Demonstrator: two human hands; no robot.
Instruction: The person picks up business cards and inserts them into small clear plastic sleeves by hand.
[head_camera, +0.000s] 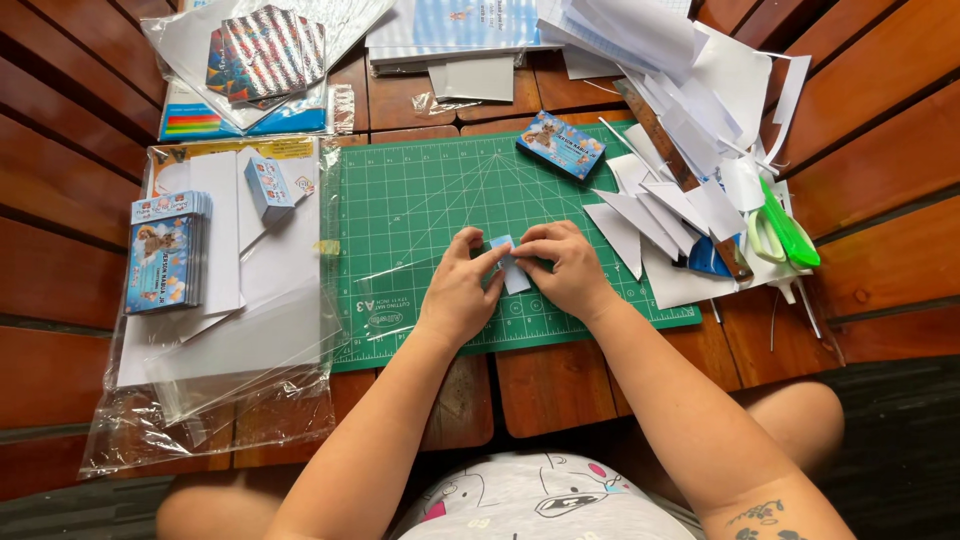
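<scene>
While folding the small light-blue paper piece (510, 262) at centre of the green cutting mat (420, 200), pinched between left hand (462, 290) and right hand (568, 268): edges best aligned before creasing, clear of scraps (680, 200) at 2 o'clock.

Greens, blues and whites over reddish-brown wood

The cutting mat (420, 210) is green with a fine white grid and fanning white lines; the slatted desk (880, 180) under it is reddish-brown. The small folded card (510, 265) between the left hand (462, 290) and the right hand (565, 268) is pale blue and white. The little box (561, 144) on the mat is blue with an orange-brown picture, as is the stack of printed cards (165, 255). The paper scraps (680, 210) are white, the scissors (785, 232) bright green. The patterned sheets (265, 55) show dark blue, orange and white stripes above a rainbow-striped pack (195, 122).
</scene>
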